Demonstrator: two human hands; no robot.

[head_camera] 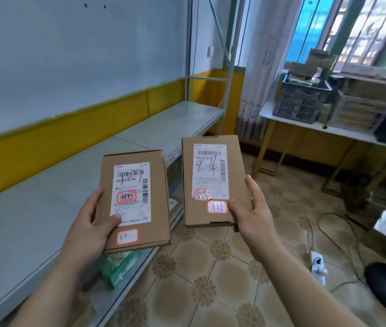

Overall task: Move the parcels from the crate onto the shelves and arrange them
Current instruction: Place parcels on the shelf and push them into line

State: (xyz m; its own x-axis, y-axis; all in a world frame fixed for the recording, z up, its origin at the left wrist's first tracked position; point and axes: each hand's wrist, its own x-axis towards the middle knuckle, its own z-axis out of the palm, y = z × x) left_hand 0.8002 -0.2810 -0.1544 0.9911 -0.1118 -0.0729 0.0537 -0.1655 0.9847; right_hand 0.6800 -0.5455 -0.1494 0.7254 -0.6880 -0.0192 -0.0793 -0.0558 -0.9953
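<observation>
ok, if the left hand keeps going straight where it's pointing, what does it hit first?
Probably nothing soon. The left hand, holding its parcel, points along over the grey shelf; the first obstacle in line looks like the shelf's far upright. Depth is unclear.

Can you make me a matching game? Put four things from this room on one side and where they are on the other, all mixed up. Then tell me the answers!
Things:
1. crate
2. green packet
3. power strip
4. right parcel

Places:
A. in the right hand
B. on the floor
C. on the white table
D. under the top shelf

Pairs: 1-C, 2-D, 3-B, 4-A
</observation>
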